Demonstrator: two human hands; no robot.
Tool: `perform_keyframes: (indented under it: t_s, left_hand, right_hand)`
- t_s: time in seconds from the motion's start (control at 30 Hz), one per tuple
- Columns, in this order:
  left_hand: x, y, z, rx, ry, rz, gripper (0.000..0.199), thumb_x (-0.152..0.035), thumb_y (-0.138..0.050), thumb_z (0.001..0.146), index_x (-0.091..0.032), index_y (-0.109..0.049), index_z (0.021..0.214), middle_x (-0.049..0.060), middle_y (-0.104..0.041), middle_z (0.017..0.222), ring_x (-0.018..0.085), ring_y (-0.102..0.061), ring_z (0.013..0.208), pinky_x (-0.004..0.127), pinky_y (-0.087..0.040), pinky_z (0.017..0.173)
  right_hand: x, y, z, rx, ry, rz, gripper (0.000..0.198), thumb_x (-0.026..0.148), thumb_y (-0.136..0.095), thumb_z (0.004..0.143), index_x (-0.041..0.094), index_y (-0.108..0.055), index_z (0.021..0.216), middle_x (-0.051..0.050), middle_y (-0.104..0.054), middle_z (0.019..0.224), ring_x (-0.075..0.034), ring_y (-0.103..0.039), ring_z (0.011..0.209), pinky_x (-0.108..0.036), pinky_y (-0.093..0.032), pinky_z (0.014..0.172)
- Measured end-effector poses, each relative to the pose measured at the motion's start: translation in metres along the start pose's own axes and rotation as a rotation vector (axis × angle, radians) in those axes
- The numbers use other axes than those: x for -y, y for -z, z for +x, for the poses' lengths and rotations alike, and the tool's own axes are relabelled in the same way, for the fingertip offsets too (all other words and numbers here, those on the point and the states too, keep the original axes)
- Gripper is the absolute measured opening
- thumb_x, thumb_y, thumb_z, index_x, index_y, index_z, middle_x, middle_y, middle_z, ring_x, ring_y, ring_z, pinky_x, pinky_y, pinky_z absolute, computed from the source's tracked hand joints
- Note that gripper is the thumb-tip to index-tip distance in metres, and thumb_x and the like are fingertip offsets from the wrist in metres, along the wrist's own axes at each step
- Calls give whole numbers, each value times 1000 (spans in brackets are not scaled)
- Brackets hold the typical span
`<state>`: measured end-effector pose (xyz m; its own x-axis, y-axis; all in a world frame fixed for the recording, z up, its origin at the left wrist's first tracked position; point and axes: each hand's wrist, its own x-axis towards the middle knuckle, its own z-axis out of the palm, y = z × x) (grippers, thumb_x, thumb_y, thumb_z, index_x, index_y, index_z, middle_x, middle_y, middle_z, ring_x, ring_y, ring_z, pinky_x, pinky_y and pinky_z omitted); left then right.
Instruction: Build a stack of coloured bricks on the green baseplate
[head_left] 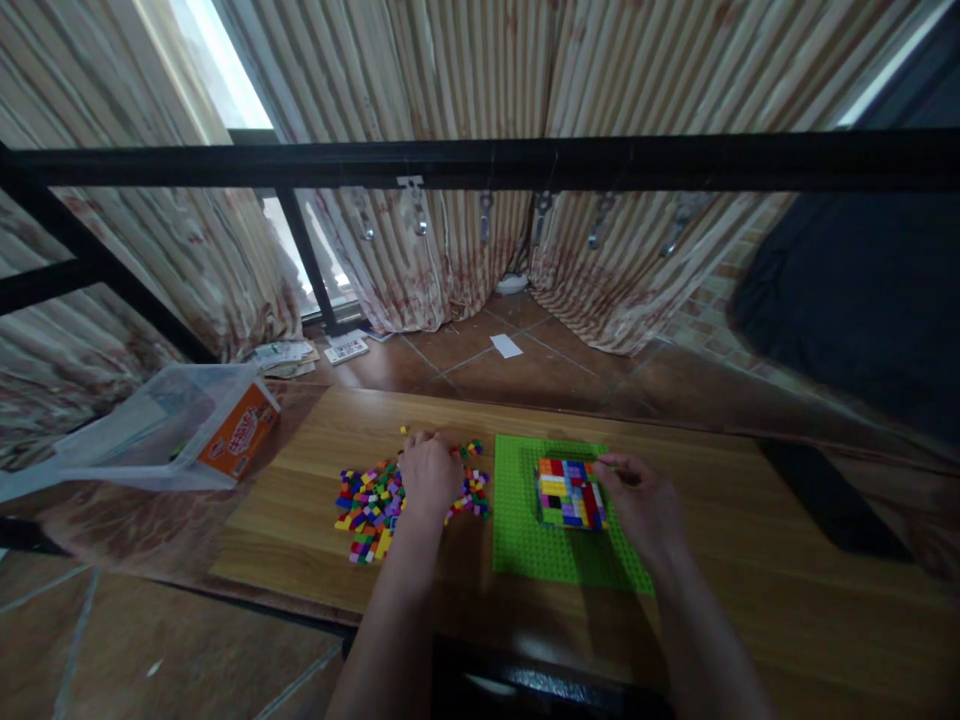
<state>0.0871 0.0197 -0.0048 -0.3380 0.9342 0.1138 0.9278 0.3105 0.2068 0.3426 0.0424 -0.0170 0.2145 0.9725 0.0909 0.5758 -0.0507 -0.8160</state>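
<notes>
My left hand [431,472] reaches over a loose pile of small coloured toy bricks [371,505], back of the hand up. Its fingers point down among the bricks, and their tips are hidden. To the right lies a green studded baseplate [517,545]. On it stands a low rectangular block built of many-coloured bricks [570,494]. Beside the block's right edge is my right hand [634,490], its fingers curled and its fingertips drawn together near the far right corner. Whatever may be between those fingertips is too small to make out.
A clear plastic bin [169,425] with an orange label stands left of the wooden board [300,520]. A dark flat object [832,495] lies at the right. A black metal bar [480,165] with hanging hooks crosses above, before striped curtains [465,90].
</notes>
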Motion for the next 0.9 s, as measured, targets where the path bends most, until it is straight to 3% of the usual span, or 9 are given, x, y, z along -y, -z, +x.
perform_keyframes:
  t_s: [0.3,0.5,0.67,0.77,0.9]
  left_hand:
    - [-13,-10,1,31,114,19,29,-18,-43,86,-9,-65,102,20,-61,106,33,-52,108,47,-41,88]
    - [-12,3,0,-10,97,-76,24,-15,-44,86,-10,-63,100,17,-63,104,29,-55,106,41,-41,90]
    - [-27,13,-23,14,-58,-590,19,-16,-44,89,-17,-62,94,5,-67,86,17,-63,81,28,-46,76]
    - [-45,11,-40,79,-201,-944,13,-17,-50,86,-19,-63,89,1,-67,82,13,-62,76,24,-47,72]
    - [-61,8,-49,137,-266,-1125,13,-12,-52,83,-18,-63,81,0,-67,80,13,-62,77,23,-49,73]
  right_hand:
    - [-3,1,1,29,-15,-41,35,49,-61,69,19,-73,83,-10,-72,74,-25,-65,66,-34,-45,59]
    - [5,2,-1,-12,-34,-9,33,45,-61,69,17,-72,83,-9,-71,69,-23,-64,62,-33,-45,57]
    - [22,-4,-12,-50,-29,183,28,43,-62,72,17,-69,80,-6,-70,71,-20,-63,64,-30,-47,60]
    - [32,-11,-20,84,0,312,32,48,-62,75,17,-69,79,-4,-68,68,-18,-61,63,-29,-48,58]
    - [38,-17,-27,313,123,401,33,50,-61,78,18,-70,82,-4,-69,72,-16,-60,64,-27,-48,59]
